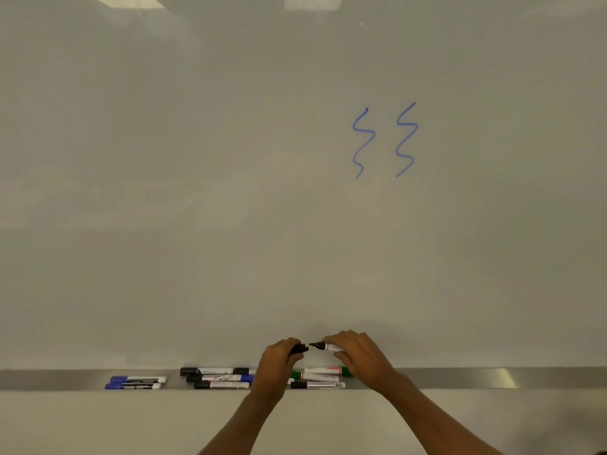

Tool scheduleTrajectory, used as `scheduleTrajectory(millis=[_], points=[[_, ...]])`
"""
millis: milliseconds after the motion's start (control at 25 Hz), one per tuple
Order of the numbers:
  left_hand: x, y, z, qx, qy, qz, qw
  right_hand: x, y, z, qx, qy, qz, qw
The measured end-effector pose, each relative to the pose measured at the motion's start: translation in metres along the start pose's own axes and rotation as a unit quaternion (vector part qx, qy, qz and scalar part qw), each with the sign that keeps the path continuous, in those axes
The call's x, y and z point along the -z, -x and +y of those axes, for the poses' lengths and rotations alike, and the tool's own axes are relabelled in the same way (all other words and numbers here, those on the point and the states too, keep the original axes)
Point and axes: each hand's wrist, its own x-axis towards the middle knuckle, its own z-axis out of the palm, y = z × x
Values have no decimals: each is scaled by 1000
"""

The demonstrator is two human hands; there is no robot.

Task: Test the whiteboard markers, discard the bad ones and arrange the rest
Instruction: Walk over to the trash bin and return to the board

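Note:
My right hand [359, 356] grips a black marker [323, 346] with its bare tip pointing left, just above the tray. A small gap separates that tip from the black cap [299, 349], which my left hand [279, 362] holds. Two blue squiggles [384, 141] are drawn on the whiteboard [230, 192]. On the metal tray [460, 377] lie two blue markers [136, 382] at the left, several black and blue markers [218, 378] in the middle, and green markers [323, 373] plus a black one [317, 385] under my hands.
The whiteboard fills nearly the whole view, with ceiling light reflections at its top. The tray runs the full width; its right part holds nothing. Below the tray is a plain pale wall.

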Motion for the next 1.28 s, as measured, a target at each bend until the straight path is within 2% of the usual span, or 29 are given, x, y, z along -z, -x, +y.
scheduleTrajectory(millis=[320, 520, 680, 1160, 1280], points=[[-5, 6, 5, -45, -64, -44, 996, -4, 6, -9, 21, 39, -24, 999], [-2, 4, 6, -54, -87, -79, 992, -6, 8, -16, -1, -25, -55, 998], [-2, 4, 3, -60, -108, -114, 986, -8, 11, -22, 11, 3, -43, 999], [-38, 16, 1, -131, -139, -123, 974, -8, 45, -24, -98, -100, -79, 987], [-54, 16, 11, -127, -141, -139, 972, -12, 67, -14, -131, -118, -84, 981]])
